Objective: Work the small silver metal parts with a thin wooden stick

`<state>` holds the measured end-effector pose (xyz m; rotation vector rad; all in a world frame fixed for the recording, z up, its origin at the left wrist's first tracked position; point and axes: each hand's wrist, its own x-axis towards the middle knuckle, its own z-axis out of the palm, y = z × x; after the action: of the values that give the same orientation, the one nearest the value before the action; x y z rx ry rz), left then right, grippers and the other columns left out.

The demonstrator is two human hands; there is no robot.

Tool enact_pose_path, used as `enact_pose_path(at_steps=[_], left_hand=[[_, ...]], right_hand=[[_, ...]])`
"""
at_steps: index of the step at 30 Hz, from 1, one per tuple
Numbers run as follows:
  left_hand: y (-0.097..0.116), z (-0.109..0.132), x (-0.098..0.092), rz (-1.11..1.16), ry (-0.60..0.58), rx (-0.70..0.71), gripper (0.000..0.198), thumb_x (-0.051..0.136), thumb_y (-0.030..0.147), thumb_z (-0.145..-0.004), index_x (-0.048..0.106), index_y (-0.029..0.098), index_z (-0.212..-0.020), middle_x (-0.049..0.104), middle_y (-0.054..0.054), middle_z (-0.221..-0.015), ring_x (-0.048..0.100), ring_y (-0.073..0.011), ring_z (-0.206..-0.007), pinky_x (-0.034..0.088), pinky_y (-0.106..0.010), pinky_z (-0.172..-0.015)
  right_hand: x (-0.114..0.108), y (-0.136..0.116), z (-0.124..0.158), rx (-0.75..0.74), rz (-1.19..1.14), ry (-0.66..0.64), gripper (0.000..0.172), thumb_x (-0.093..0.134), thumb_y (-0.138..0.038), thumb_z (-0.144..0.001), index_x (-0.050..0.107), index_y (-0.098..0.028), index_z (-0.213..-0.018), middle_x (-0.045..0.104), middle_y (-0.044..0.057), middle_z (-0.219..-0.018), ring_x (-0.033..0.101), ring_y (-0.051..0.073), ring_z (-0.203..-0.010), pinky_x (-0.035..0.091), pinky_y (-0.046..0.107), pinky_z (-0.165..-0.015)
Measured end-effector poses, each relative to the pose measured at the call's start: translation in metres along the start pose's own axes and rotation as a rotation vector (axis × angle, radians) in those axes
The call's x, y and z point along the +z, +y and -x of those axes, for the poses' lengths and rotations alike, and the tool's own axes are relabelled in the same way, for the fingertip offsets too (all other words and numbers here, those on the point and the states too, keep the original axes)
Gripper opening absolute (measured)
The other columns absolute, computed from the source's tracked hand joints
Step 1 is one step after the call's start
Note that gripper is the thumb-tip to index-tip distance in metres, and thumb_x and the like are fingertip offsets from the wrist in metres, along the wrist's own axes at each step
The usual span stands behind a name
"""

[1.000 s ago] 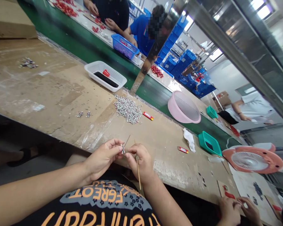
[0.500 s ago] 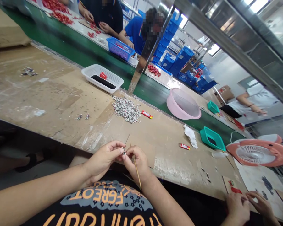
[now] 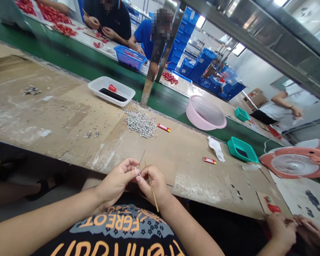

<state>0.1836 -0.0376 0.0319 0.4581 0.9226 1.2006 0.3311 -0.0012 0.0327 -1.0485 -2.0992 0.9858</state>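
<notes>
My left hand (image 3: 116, 181) and my right hand (image 3: 152, 185) meet at the near edge of the cardboard-covered table (image 3: 69, 106). Between the fingertips of both hands sits a tiny metal part (image 3: 138, 172). The left hand pinches it with thumb and forefinger. The right hand is closed around a thin wooden stick (image 3: 152, 190) that runs down past the wrist. A second thin stick (image 3: 142, 158) lies on the table just beyond the fingers. A heap of small silver parts (image 3: 140, 123) lies further out, with two loose parts (image 3: 92, 134) to its left.
A white basket (image 3: 111, 91), a pink bowl (image 3: 206, 112), green trays (image 3: 242, 149), a white cloth (image 3: 216, 148), small red items (image 3: 163, 127) and a fan (image 3: 296, 163) stand about. A green belt (image 3: 82, 64) runs behind; other people work beyond it, and another person's hands (image 3: 296, 231) show at right.
The view has shifted, so everything sits further left and lower in the picture. My hands stay together on the small part, hardly moved.
</notes>
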Motion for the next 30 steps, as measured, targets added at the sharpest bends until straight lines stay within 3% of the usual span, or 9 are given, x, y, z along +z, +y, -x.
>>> enact_pose_path(at_steps=[8, 13, 30], left_hand=[[-0.003, -0.005, -0.005, 0.056, 0.043, -0.034, 0.016, 0.067, 0.021, -0.078, 0.057, 0.017, -0.088, 0.062, -0.001, -0.076, 0.059, -0.0106, -0.070, 0.050, -0.022, -0.070], [-0.003, 0.000, -0.001, 0.022, 0.060, -0.044, 0.016, 0.067, 0.023, -0.079, 0.059, 0.015, -0.089, 0.066, -0.005, -0.082, 0.061, -0.0114, -0.073, 0.051, -0.021, -0.070], [-0.003, 0.011, 0.008, -0.101, 0.029, 0.017, 0.015, 0.067, 0.023, -0.078, 0.054, 0.017, -0.084, 0.061, 0.001, -0.073, 0.057, -0.0092, -0.067, 0.047, -0.021, -0.067]], right_hand=[[-0.009, 0.004, 0.005, -0.029, -0.027, 0.066, 0.005, 0.058, -0.023, -0.082, 0.058, -0.018, -0.083, 0.057, 0.000, -0.077, 0.053, 0.012, -0.073, 0.043, 0.024, -0.069], [-0.005, 0.004, 0.007, -0.084, -0.003, 0.073, 0.022, 0.060, -0.017, -0.080, 0.060, -0.021, -0.102, 0.061, 0.003, -0.091, 0.056, 0.014, -0.084, 0.046, 0.027, -0.078], [-0.004, 0.008, 0.017, -0.165, 0.051, 0.100, 0.016, 0.056, -0.017, -0.082, 0.062, -0.020, -0.096, 0.059, 0.004, -0.085, 0.054, 0.016, -0.082, 0.045, 0.030, -0.077]])
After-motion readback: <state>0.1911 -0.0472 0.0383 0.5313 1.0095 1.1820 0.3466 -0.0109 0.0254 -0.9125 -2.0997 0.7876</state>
